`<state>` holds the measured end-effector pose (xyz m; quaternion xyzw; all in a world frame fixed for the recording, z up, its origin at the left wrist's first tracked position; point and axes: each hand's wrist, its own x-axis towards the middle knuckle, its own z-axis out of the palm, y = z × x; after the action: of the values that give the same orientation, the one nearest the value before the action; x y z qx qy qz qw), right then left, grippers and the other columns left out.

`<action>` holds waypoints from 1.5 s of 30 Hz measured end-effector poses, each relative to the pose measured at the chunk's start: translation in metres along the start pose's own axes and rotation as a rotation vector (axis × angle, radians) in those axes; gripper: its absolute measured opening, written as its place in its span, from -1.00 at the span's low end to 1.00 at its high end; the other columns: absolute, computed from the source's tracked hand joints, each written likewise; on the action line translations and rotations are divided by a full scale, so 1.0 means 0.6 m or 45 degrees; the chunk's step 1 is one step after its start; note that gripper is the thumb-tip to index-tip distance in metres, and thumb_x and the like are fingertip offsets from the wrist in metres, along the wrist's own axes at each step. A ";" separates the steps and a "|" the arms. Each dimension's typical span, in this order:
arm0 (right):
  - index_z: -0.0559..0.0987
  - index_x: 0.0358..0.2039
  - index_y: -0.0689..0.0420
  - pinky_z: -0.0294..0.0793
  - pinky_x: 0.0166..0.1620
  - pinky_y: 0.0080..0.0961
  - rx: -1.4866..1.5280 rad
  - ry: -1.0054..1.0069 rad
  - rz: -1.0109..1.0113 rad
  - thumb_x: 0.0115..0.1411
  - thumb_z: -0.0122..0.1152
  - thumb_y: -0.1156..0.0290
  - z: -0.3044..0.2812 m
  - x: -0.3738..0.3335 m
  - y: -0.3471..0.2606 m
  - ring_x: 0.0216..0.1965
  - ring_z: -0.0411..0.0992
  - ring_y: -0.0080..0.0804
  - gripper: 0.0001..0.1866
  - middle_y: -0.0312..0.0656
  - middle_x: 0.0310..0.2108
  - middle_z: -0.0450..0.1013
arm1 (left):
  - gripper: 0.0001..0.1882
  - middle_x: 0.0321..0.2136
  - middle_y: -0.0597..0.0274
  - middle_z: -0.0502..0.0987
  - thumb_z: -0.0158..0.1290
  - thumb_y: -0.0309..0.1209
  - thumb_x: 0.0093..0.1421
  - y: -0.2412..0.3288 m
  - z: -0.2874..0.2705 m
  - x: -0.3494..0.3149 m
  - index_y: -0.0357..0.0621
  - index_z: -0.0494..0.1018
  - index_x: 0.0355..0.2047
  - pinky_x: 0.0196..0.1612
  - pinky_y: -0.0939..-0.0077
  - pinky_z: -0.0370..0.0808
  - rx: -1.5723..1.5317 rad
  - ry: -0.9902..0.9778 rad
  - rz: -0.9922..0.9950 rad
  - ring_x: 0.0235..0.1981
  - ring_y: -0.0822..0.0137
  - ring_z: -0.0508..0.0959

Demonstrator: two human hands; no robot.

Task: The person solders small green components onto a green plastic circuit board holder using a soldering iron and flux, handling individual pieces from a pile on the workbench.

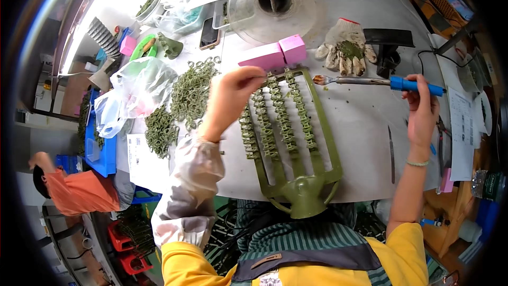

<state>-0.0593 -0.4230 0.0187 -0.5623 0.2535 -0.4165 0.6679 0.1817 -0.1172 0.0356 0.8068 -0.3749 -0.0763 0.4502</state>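
Observation:
On the table before me lies a green wax frame (332, 151) with long parallel bars and a cup-like end toward me. Small green ring-shaped pieces (275, 95) line several bars. My left hand (233, 92) reaches over the frame's far left part, fingertips pinched together; anything between them is too small to make out. My right hand (422, 108) grips the blue handle of a soldering iron (365, 81). Its metal shaft points left, and its broad copper-coloured tip is just off the frame's far right corner. Two pink blocks (270, 55) touch the frame's far end.
Loose green rings (193, 92) are heaped left of the frame, near a clear plastic bag (140, 82). Farther back are a phone (210, 34), a round clear cover (238, 8) and stained gloves (344, 47). Tweezers (391, 153) lie at right. Another person (79, 190) is at far left.

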 end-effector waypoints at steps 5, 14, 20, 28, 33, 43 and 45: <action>0.62 -0.29 0.18 0.48 -0.28 -0.60 0.000 -0.049 0.009 0.28 0.22 0.24 0.017 0.010 0.022 -0.44 0.46 -0.58 -0.75 -0.23 -0.30 0.56 | -0.85 -0.42 0.19 0.60 0.25 -0.42 0.08 0.024 0.095 0.063 -0.05 0.63 -0.30 -0.18 0.36 0.45 0.448 -0.026 0.386 -0.34 0.20 0.51; 0.63 -0.31 0.24 0.49 -0.30 -0.57 0.071 -0.028 0.060 0.29 0.19 0.26 0.035 0.021 0.041 -0.47 0.47 -0.56 -0.73 -0.23 -0.37 0.56 | -0.94 -0.51 0.33 0.63 0.21 -0.39 0.03 -0.003 0.146 0.110 -0.01 0.61 -0.44 -0.09 0.30 0.34 0.654 -0.093 0.573 -0.27 0.19 0.47; 0.62 -0.29 0.25 0.49 -0.29 -0.59 0.078 -0.048 0.070 0.29 0.20 0.26 0.047 0.019 0.043 -0.46 0.48 -0.56 -0.73 -0.22 -0.36 0.56 | -0.89 -0.50 0.29 0.61 0.25 -0.38 0.02 -0.012 0.143 0.113 -0.01 0.62 -0.39 -0.12 0.32 0.38 0.730 -0.132 0.580 -0.30 0.20 0.48; 0.61 -0.32 0.23 0.46 -0.33 -0.60 0.011 0.072 0.066 0.25 0.24 0.24 -0.001 0.012 0.009 -0.49 0.44 -0.57 -0.73 -0.21 -0.34 0.55 | -0.81 -0.38 0.15 0.61 0.23 -0.35 0.12 0.012 0.097 0.114 -0.14 0.59 -0.29 -0.14 0.27 0.47 0.554 -0.119 0.542 -0.26 0.12 0.55; 0.62 -0.34 0.23 0.44 -0.33 -0.65 0.047 0.080 0.076 0.23 0.27 0.23 0.001 0.005 0.000 -0.50 0.42 -0.60 -0.72 -0.21 -0.35 0.55 | -0.84 -0.42 0.04 0.62 0.12 -0.39 0.20 -0.110 -0.087 0.062 -0.19 0.56 -0.24 -0.28 0.38 0.52 0.502 0.137 -0.164 -0.40 0.18 0.63; 0.62 -0.33 0.22 0.43 -0.32 -0.66 -0.007 0.061 0.080 0.24 0.26 0.20 0.001 -0.009 -0.014 -0.48 0.42 -0.62 -0.70 -0.23 -0.36 0.53 | -0.79 -0.33 0.07 0.52 0.23 -0.53 0.02 -0.203 -0.100 0.004 -0.22 0.48 -0.32 -0.18 0.25 0.47 0.794 0.162 -0.107 -0.27 0.03 0.53; 0.62 -0.33 0.22 0.44 -0.32 -0.66 -0.010 0.061 0.079 0.25 0.26 0.20 0.000 -0.011 -0.014 -0.48 0.42 -0.61 -0.70 -0.23 -0.36 0.53 | -0.80 -0.47 0.15 0.54 0.23 -0.54 0.03 -0.190 -0.102 -0.003 -0.19 0.45 -0.35 -0.30 0.33 0.48 0.790 0.225 -0.120 -0.41 0.16 0.55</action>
<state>-0.0648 -0.4178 0.0257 -0.5469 0.2882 -0.4079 0.6719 0.2696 -0.0389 -0.0182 0.9255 -0.3020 0.0913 0.2096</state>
